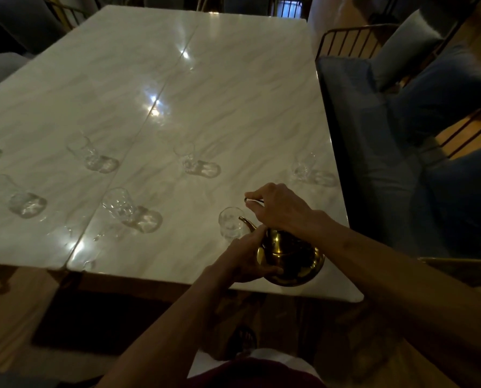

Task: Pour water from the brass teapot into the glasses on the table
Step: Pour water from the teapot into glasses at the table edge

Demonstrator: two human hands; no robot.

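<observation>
The brass teapot (291, 259) is held over the near right edge of the marble table (205, 93). Its spout reaches the rim of a clear glass (230, 224) just beyond it. My right hand (278, 210) grips the teapot's dark handle from above. My left hand (247, 256) is wrapped around the pot's left side. Several other clear glasses stand on the table: one at the near centre (118, 205), one in the middle (184, 155), one at the right (303, 166), one left of centre (84, 148), one at the near left (1, 187).
Water drops and a small puddle (99, 236) lie near the table's front edge. Blue cushioned chairs (401, 130) with metal frames stand along the right side. More chairs are at the far end and left. The wooden floor shows below the table.
</observation>
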